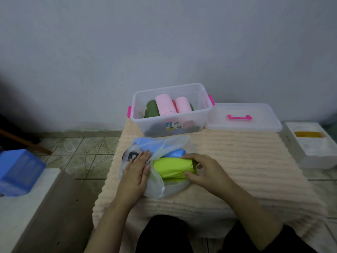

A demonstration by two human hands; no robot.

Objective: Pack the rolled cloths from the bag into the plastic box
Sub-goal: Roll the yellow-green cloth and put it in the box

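Observation:
A translucent mesh bag [160,189] lies on the cream mat in front of me. Inside its mouth sit a lime-green rolled cloth [170,168] and blue rolled cloths [145,145] behind it. My right hand [202,170] grips the right end of the green roll, fingers and thumb curled round it. My left hand [136,170] presses flat on the bag's left side, fingers straight. Farther back stands the clear plastic box [142,117] with pink latches; it holds two pink rolls [165,105] and a dark green roll [151,108].
The box's clear lid [242,125] with a pink handle lies to the right of the box. A white tray [317,154] sits at the far right, a blue container [18,172] at the left on a ledge. Tiled floor borders the cream mat [246,161].

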